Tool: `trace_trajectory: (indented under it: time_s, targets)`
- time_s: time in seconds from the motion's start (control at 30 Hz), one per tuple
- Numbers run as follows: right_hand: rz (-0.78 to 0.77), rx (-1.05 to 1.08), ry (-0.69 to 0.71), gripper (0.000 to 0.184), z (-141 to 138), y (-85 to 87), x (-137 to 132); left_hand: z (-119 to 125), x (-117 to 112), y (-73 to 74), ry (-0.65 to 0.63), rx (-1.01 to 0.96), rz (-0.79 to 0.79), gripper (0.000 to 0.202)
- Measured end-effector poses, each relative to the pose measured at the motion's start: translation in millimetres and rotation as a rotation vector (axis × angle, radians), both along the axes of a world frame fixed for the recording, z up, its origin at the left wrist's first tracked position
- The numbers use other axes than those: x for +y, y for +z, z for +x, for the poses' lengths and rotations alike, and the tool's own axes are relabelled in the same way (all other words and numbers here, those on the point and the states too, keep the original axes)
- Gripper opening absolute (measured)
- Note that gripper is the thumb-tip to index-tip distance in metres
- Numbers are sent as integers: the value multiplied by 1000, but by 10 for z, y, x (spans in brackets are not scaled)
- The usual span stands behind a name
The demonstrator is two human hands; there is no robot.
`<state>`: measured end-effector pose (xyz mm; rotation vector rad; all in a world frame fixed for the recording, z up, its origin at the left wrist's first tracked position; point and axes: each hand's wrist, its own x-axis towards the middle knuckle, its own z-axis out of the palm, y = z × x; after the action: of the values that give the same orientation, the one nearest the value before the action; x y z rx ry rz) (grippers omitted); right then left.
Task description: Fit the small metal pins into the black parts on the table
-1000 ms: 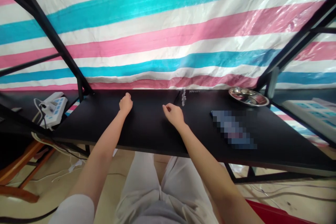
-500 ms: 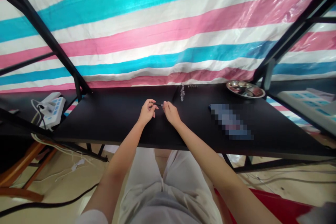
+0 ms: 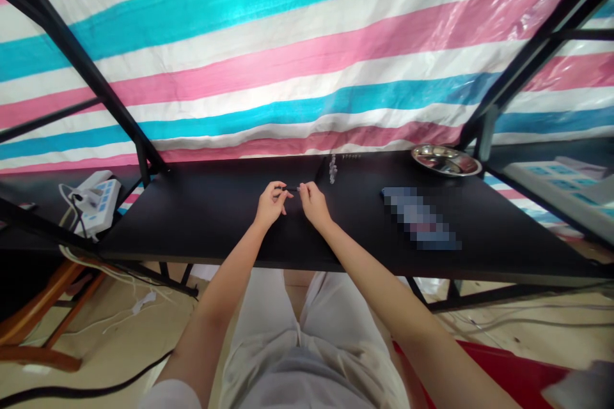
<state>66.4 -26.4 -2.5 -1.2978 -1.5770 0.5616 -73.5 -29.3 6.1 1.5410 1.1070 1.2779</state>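
A thin black rod (image 3: 290, 190), like a pen or its inner part, spans the gap between my two hands above the black table (image 3: 206, 217). My left hand (image 3: 272, 203) pinches its left end between thumb and forefinger, with the other fingers loosely curled. At the right end, the fingers of my right hand (image 3: 314, 202) are closed around a small pale tip; its exact kind is too small to make out. Beyond my right hand lie a cluster of small clear pieces (image 3: 332, 169), a row of tiny metallic bits (image 3: 352, 156) and some thin dark pieces (image 3: 321, 169).
A round steel tray (image 3: 446, 172) sits at the table's back right corner. Nearer me is a blurred-out blue item (image 3: 419, 217). Power strips (image 3: 103, 204) with cables lie on the left. Black frame posts rise at both sides, before a striped plastic sheet (image 3: 288, 83).
Both hands keep hold of the rod in nearly the same place. The rod looks more level, and the view has shifted slightly.
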Motion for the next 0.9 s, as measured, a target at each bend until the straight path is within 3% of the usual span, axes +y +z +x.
trace_trajectory:
  time_s: [0.2, 0.4, 0.53, 0.9]
  targets:
    - [16, -59, -6, 33, -6, 1, -6, -24, 25, -14, 17, 37, 1, 24]
    - [-20, -132, -49, 33, -17, -26, 12, -54, 28, -31, 94, 245, 95, 15]
    - [-16, -127, -52, 32, -21, -18, 12, -66, 35, -41, 82, 321, 178, 13]
    - [-30, -24, -5, 33, -12, -8, 17, -83, 8, -20, 106, 458, 218, 13]
